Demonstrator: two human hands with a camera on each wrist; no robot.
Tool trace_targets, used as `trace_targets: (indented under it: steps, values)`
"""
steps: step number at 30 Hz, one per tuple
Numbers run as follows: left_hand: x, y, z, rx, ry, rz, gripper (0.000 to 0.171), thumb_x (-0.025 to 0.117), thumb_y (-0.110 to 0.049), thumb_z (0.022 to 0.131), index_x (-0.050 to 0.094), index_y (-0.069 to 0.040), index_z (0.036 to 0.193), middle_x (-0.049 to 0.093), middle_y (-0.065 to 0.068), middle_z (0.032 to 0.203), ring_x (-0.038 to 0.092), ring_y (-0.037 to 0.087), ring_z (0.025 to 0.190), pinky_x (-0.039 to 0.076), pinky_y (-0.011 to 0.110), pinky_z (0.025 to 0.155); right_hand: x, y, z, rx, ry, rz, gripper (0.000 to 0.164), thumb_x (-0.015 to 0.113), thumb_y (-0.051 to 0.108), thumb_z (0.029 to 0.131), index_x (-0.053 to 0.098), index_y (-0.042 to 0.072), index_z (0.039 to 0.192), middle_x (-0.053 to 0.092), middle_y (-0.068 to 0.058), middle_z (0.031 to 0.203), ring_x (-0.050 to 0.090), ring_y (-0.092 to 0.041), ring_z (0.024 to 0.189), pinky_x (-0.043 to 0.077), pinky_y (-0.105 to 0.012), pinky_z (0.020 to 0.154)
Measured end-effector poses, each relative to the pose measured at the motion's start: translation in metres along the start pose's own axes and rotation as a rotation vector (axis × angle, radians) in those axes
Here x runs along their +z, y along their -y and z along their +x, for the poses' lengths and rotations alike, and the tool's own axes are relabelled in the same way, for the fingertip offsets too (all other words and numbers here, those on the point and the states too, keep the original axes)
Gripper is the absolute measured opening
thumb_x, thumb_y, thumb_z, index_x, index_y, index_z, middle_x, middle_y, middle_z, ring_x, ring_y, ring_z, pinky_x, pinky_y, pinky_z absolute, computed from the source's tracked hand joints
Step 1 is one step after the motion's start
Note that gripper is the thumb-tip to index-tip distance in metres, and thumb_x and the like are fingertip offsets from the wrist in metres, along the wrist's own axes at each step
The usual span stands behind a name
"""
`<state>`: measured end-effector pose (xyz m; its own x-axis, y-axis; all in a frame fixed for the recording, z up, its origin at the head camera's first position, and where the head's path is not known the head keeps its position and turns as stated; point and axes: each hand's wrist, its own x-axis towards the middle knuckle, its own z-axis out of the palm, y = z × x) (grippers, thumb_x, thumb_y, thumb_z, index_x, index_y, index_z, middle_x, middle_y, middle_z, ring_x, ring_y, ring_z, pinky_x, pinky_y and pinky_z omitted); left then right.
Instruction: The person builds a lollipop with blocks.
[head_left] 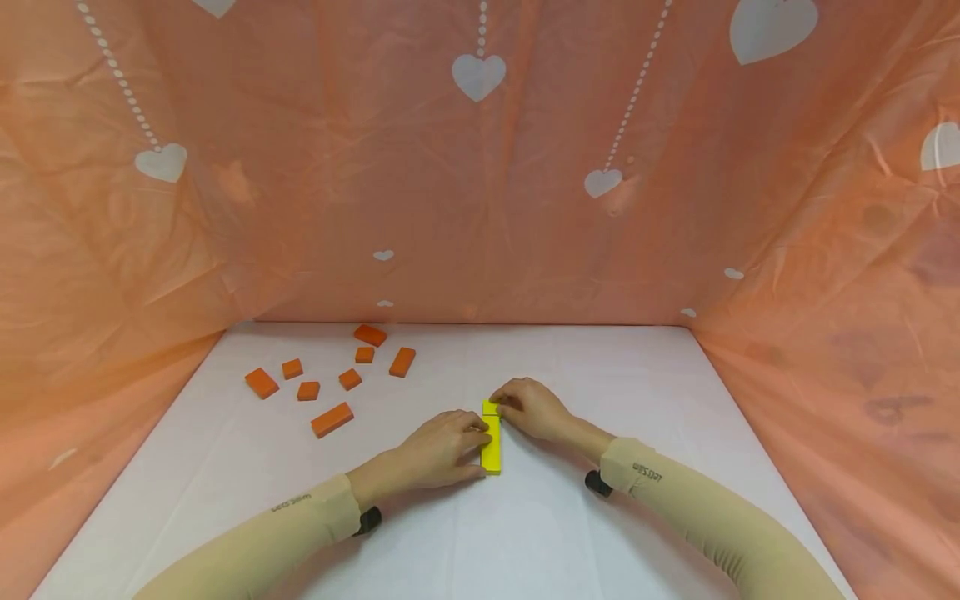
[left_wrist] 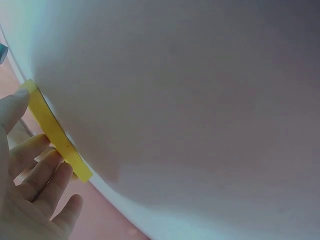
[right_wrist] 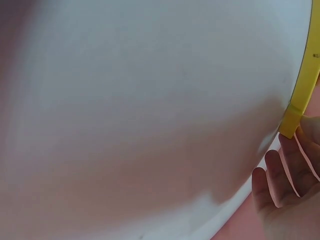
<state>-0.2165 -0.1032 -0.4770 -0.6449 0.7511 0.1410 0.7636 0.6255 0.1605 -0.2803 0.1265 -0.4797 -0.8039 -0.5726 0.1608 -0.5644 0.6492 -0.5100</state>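
Two yellow blocks lie end to end on the white table. The long yellow block (head_left: pixel 491 457) points away from me, and a short yellow block (head_left: pixel 490 407) sits at its far end with a thin seam between them. My left hand (head_left: pixel 442 450) holds the long block from the left, thumb by its near end and fingertips on its side and top. With thumb and forefinger, my right hand (head_left: pixel 534 408) pinches the short block at the far end. The left wrist view shows the yellow strip (left_wrist: pixel 55 132) along the left fingers; the right wrist view shows the short end piece (right_wrist: pixel 290 122) at the right fingertips.
Several orange blocks lie scattered at the far left of the white table (head_left: pixel 645 533), the nearest being a long orange block (head_left: pixel 332 420). Orange cloth (head_left: pixel 480 208) with white hearts walls the table at the back and both sides.
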Motion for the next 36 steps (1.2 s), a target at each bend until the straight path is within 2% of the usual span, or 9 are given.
trace_targets:
  steps: [14, 36]
  values:
    - [-0.0022, -0.0015, 0.0004, -0.015, 0.020, -0.009, 0.049, 0.079, -0.042, 0.092, 0.074, -0.009, 0.128, 0.065, 0.005, 0.131, 0.060, 0.024, 0.125, 0.045, 0.043, 0.114, 0.0011, 0.0044, -0.0010, 0.006, 0.008, 0.006, 0.021, 0.070, 0.010, 0.099, 0.075, 0.007, 0.119, 0.074, -0.007, 0.116, 0.066, -0.026, 0.112, 0.051, -0.047, 0.104]
    - [-0.0041, -0.0019, 0.0009, -0.020, 0.019, -0.023, 0.049, 0.080, -0.042, 0.092, 0.074, -0.009, 0.127, 0.064, 0.005, 0.131, 0.060, 0.025, 0.125, 0.045, 0.043, 0.114, -0.0002, 0.0048, -0.0027, -0.022, -0.001, 0.003, 0.020, 0.070, 0.008, 0.099, 0.075, 0.005, 0.118, 0.074, -0.007, 0.114, 0.067, -0.025, 0.106, 0.054, -0.047, 0.098]
